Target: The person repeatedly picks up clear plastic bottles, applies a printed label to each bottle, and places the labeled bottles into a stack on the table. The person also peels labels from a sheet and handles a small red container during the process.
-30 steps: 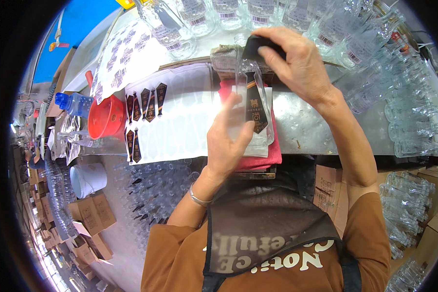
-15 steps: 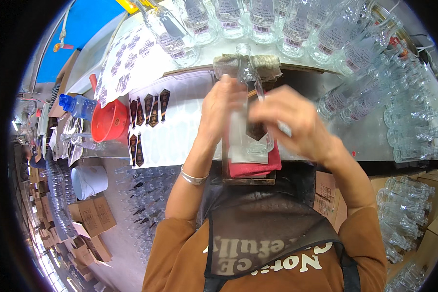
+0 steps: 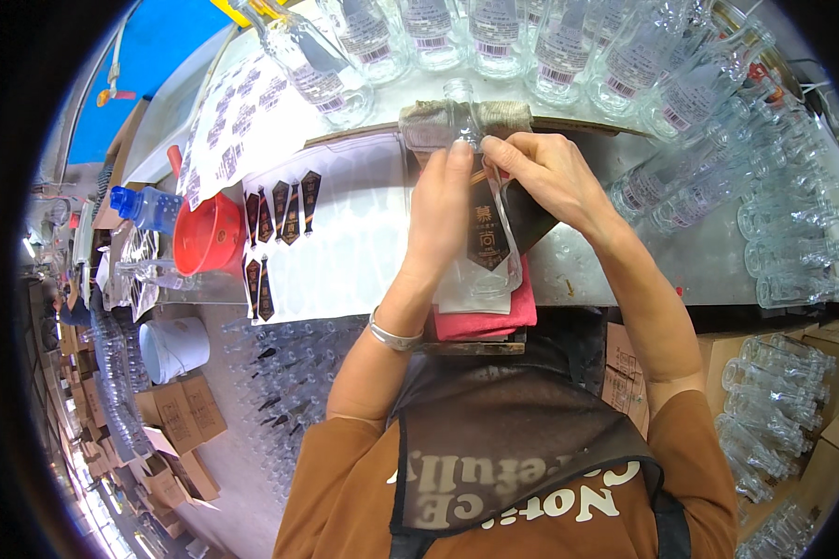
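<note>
A clear glass bottle (image 3: 511, 276) lies in front of me, its neck (image 3: 460, 102) on a rolled beige cloth (image 3: 513, 115) and its base toward me. On its upper face is a dark, pointed tie-shaped label (image 3: 485, 224) with gold markings. My left hand (image 3: 441, 210) is closed along the bottle's left side, thumb up by the neck. My right hand (image 3: 541, 168) pinches at the label's top end near the bottle's shoulder, its thumb and forefinger together. Beside the label, below my right hand, a dark flat area (image 3: 536, 222) shows; I cannot tell what it is.
A white backing sheet (image 3: 345, 270) with several tie-shaped labels (image 3: 289, 210) lies left, near a red bowl (image 3: 207, 235) and a blue-capped plastic bottle (image 3: 144, 207). Labelled glass bottles (image 3: 419, 37) stand along the back; more bottles (image 3: 792, 242) lie right. A red cloth (image 3: 485, 321) is under the bottle.
My right hand has moved from over the middle of the label up to its top end by the neck. My left hand has shifted slightly along the bottle; more of the label shows.
</note>
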### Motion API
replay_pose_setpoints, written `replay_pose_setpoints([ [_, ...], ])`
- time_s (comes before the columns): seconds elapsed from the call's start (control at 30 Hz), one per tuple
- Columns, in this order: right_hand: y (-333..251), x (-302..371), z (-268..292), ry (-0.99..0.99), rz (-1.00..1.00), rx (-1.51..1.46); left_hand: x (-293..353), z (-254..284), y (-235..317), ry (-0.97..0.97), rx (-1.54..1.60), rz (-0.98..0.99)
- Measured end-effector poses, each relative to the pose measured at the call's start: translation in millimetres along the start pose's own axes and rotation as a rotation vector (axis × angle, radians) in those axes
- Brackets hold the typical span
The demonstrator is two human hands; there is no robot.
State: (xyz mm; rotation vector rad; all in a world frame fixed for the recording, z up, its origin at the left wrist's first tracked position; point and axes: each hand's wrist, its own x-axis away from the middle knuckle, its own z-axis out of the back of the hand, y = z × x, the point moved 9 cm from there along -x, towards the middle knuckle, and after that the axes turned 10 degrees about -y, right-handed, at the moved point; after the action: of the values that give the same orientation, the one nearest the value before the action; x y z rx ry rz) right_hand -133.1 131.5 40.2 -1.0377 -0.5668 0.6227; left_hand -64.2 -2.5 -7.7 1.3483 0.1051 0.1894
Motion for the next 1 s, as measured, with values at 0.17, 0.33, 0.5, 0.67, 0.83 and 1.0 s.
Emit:
replay_pose_setpoints([
  [0.17, 1, -3, -3, -0.004, -0.034, 0.030, 0, 1, -2, -0.002, -0.011, -0.021],
  [0.33, 6, -3, -5, 0.007, -0.038, -0.017, 1, 0, -1, 0.011, 0.046, -0.057],
  [0.5, 9, -9, -3, -0.026, -0.017, -0.102, 5, -11, 6, -0.064, 0.307, -0.007],
  [0.67, -6, -7, -9, -0.090, -0.086, 0.114, 5, -6, 4, -0.043, 0.266, -0.040],
  [0.83, 18, -10, -5, -0.067, -0.020, -0.129, -6, -11, -21, -0.190, 0.567, 0.179],
  [1.0, 47, 14, 6, 0.008, -0.110, -0.476, -22, 7, -16, -0.180, 0.020, 0.216],
])
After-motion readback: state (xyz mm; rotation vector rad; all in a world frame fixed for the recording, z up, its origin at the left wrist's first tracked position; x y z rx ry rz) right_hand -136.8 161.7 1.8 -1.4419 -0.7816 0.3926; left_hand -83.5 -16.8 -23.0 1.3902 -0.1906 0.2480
